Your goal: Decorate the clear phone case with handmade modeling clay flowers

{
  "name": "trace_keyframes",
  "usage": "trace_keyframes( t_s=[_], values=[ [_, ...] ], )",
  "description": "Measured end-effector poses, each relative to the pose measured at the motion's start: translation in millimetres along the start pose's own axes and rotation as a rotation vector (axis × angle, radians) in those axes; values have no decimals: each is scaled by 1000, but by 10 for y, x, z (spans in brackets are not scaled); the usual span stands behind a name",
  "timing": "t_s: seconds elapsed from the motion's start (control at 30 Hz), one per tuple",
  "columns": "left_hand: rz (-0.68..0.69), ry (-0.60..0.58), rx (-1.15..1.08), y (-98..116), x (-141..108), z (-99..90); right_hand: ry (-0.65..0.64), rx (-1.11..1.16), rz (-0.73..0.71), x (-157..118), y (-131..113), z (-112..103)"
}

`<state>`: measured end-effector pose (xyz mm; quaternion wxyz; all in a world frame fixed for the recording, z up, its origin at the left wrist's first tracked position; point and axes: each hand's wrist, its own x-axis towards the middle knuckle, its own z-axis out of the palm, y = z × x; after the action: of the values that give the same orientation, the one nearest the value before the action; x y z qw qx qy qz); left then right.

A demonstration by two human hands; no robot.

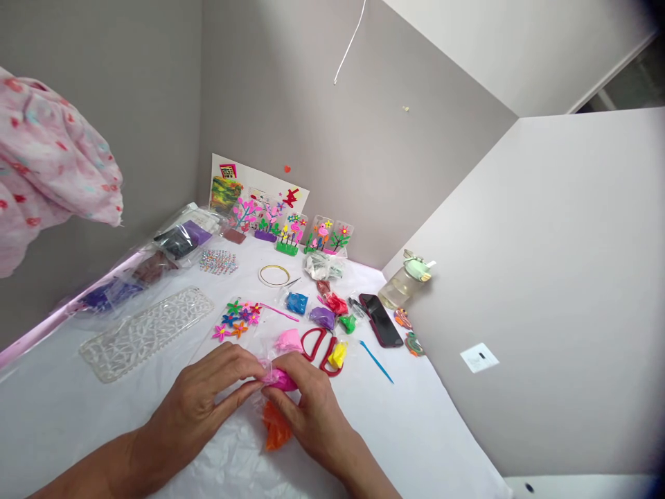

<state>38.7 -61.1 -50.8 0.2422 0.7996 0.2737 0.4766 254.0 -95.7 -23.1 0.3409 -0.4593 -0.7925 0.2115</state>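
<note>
Head view: a person's left hand (208,398) and right hand (312,409) meet over the near middle of a white-covered desk (441,430), the fingertips of both pinched together on a small clear packet of magenta clay (279,379). An orange clay packet (275,428) lies on the desk just beneath the right hand. Just beyond the hands sit a pale pink clay lump (288,339), red-handled scissors (319,346) and a yellow clay packet (337,355). Farther back are blue (297,302), purple (323,317), red (335,303) and green (347,323) clay packets, and a cluster of small clay flowers (237,319). A clear patterned tray (148,331) lies toward the left edge. A dark phone (381,320) and a blue stick tool (377,362) lie toward the right edge, a bottle (405,281) in the far right corner. Finished clay pictures (291,232) stand along the back edge.
</note>
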Motion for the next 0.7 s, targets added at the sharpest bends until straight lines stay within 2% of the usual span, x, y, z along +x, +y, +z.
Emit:
trace_keyframes(
  t_s=[0.2, 0.33, 0.5, 0.7],
  values=[
    [-21, -10, 12, -8, -12, 6, -32, 10, 28, 2, -18, -5],
    [-23, 82, 27, -22, 10, 25, -40, 34, 72, 24, -6, 12],
    [36, 48, 6, -36, 64, 25, -41, 65, 98, 53, 42, 33],
    [110, 65, 59, -47, 56, 45, -66, 66, 70, 21, 46, 37]
  ],
)
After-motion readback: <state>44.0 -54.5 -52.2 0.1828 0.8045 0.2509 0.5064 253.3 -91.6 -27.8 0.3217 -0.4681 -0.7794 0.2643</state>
